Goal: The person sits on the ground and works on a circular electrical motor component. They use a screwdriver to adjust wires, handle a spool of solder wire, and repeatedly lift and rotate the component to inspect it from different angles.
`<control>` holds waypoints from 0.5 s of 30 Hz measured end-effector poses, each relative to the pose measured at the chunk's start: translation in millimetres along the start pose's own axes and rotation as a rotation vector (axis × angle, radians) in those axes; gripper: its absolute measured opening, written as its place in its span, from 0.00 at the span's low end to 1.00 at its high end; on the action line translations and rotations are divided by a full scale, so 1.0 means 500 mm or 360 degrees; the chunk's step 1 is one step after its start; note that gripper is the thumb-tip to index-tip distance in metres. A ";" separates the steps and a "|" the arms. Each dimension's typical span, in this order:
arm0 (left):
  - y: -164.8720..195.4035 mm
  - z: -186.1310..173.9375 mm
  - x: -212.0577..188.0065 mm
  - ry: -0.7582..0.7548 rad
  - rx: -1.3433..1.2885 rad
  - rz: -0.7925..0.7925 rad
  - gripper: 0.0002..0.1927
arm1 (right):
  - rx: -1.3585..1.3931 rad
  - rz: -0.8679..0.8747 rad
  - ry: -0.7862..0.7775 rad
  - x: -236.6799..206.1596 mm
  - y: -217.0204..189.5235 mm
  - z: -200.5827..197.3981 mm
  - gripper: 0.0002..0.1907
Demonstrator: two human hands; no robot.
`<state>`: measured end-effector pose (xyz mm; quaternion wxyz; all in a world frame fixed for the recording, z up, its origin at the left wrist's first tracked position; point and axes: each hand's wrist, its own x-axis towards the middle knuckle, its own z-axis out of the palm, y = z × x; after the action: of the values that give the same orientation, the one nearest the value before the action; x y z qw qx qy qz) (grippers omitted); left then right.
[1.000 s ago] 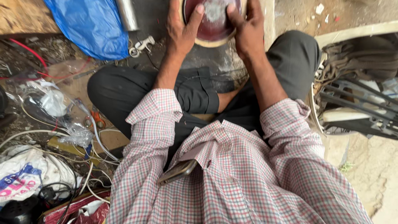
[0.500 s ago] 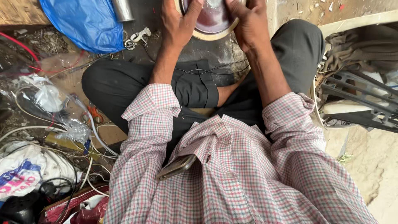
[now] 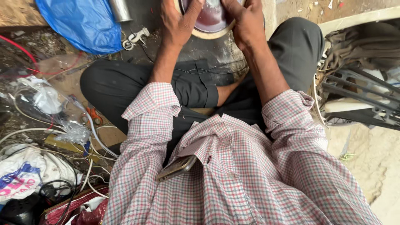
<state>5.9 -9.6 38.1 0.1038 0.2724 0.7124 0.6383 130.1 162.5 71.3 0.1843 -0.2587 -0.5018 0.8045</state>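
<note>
Together, left hand (image 3: 177, 23) and right hand (image 3: 246, 21) grip the round dish (image 3: 210, 18) between them.

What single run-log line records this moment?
left hand: grips round dish rim | right hand: grips opposite rim | blue plastic bag: left of dish

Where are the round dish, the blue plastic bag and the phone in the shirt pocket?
round dish (image 3: 210, 18), head view, on its dark inner face
blue plastic bag (image 3: 85, 25), head view, mid-surface
phone (image 3: 177, 167), head view, on the exposed end
</note>
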 end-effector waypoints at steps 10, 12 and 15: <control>0.044 -0.010 0.008 0.0049 -0.1465 -0.0377 0.23 | 0.0556 -0.0130 0.0050 -0.048 -0.054 0.055 0.25; 0.057 -0.034 0.014 0.0009 -0.1918 -0.0404 0.26 | 0.0784 -0.0123 -0.0194 -0.061 -0.085 0.055 0.24; 0.076 -0.064 0.010 0.0016 -0.2157 -0.0356 0.20 | 0.0770 -0.0211 -0.0357 -0.066 -0.108 0.066 0.20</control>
<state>-4.6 -32.8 80.9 0.3132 0.0691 0.1802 0.9299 138.5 143.6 140.0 0.2364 -0.0831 -0.3282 0.9108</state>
